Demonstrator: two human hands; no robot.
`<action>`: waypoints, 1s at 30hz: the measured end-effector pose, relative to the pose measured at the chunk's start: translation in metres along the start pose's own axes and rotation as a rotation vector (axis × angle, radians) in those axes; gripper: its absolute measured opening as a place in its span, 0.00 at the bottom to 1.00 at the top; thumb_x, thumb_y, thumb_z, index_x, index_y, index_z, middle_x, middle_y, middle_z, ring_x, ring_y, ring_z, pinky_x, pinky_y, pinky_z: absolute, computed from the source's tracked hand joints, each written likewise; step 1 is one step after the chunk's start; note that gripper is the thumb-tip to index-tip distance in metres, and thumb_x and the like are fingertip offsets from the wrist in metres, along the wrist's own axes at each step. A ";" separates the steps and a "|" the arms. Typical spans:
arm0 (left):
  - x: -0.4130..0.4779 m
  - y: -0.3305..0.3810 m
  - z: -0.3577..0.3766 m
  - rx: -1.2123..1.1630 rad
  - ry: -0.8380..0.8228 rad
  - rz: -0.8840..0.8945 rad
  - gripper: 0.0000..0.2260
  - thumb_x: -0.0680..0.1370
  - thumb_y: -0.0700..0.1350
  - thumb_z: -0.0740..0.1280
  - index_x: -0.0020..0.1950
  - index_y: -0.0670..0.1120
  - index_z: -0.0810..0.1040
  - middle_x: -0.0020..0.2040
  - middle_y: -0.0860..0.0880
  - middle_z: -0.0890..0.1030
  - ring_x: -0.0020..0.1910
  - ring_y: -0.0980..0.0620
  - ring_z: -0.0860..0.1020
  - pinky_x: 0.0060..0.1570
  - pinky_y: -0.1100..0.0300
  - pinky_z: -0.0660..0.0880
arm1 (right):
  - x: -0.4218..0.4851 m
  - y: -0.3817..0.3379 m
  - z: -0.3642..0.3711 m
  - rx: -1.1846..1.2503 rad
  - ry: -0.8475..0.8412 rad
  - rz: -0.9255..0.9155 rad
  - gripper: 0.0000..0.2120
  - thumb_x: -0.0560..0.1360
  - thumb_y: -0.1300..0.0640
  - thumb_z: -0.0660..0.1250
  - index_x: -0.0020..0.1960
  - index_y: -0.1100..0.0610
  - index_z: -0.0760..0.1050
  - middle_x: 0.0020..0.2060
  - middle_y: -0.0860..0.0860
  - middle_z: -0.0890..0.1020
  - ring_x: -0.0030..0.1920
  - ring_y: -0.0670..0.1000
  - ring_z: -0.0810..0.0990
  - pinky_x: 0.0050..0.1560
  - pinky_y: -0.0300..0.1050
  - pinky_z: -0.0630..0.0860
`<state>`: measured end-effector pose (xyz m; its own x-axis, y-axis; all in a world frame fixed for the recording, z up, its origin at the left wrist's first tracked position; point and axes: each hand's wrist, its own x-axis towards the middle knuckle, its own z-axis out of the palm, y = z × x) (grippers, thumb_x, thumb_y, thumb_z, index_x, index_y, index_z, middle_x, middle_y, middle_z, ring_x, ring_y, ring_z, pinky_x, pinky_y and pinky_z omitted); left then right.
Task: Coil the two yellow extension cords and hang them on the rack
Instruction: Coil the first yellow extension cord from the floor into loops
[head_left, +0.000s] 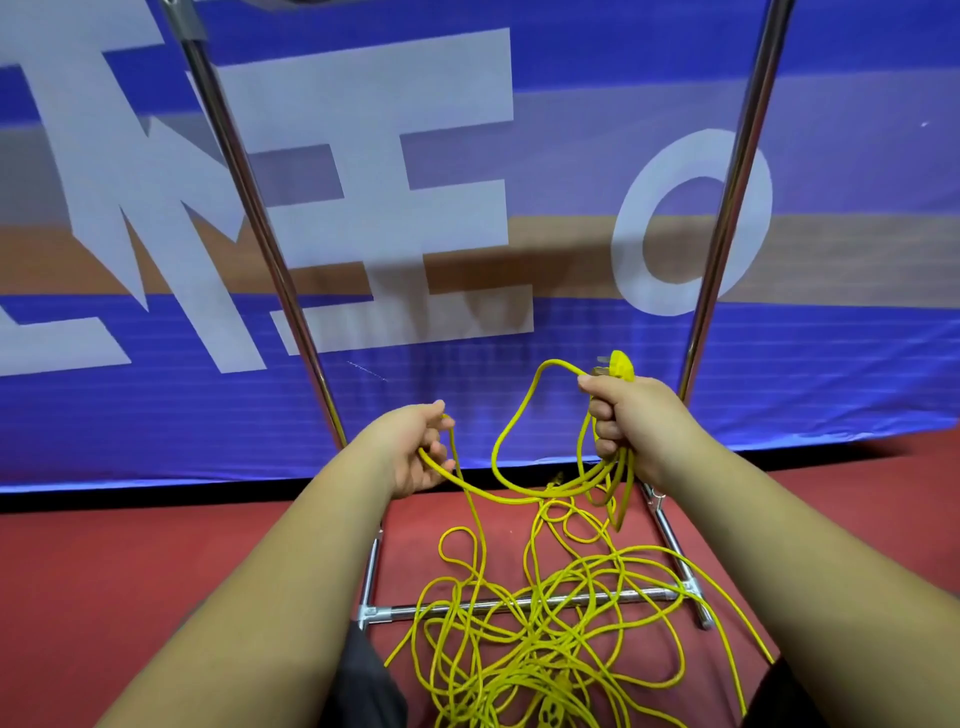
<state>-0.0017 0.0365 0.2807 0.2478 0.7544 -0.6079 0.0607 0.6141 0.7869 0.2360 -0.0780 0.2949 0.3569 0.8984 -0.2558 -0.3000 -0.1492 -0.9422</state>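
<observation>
A yellow extension cord (545, 496) hangs in loops from the right hand (631, 423), which grips the loops and the plug (618, 366). The left hand (415, 449) pinches one strand. The remaining cord lies tangled over the chrome rack (519, 605) base on the red floor (156, 561).

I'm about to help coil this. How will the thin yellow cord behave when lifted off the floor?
Probably floppy: the thin yellow extension cord sags between the left hand and right hand. Likely to snag: its loops lie tangled across the chrome rack's base bar.
</observation>
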 end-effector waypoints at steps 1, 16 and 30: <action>-0.001 -0.002 0.002 0.059 0.005 0.059 0.12 0.85 0.50 0.62 0.59 0.44 0.80 0.25 0.53 0.63 0.27 0.54 0.68 0.40 0.56 0.77 | 0.001 0.002 0.000 -0.002 0.021 0.016 0.07 0.83 0.55 0.69 0.48 0.53 0.73 0.28 0.48 0.68 0.25 0.47 0.61 0.24 0.41 0.63; -0.063 0.008 0.005 0.472 -0.647 0.669 0.09 0.80 0.47 0.68 0.49 0.45 0.86 0.40 0.40 0.68 0.38 0.47 0.65 0.40 0.53 0.63 | 0.004 0.017 0.006 -0.284 -0.103 -0.004 0.06 0.83 0.53 0.70 0.58 0.53 0.78 0.46 0.54 0.86 0.36 0.50 0.80 0.32 0.46 0.77; -0.028 0.006 0.018 0.462 -0.077 0.784 0.12 0.84 0.56 0.64 0.49 0.54 0.85 0.37 0.49 0.67 0.36 0.50 0.65 0.38 0.53 0.67 | -0.027 0.014 0.030 -0.026 -0.384 0.196 0.09 0.85 0.49 0.67 0.51 0.55 0.77 0.36 0.55 0.80 0.32 0.53 0.81 0.37 0.50 0.84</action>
<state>0.0089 0.0150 0.3047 0.4439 0.8887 0.1149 0.2251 -0.2347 0.9457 0.1955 -0.0917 0.2951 -0.0609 0.9399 -0.3360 -0.3048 -0.3381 -0.8904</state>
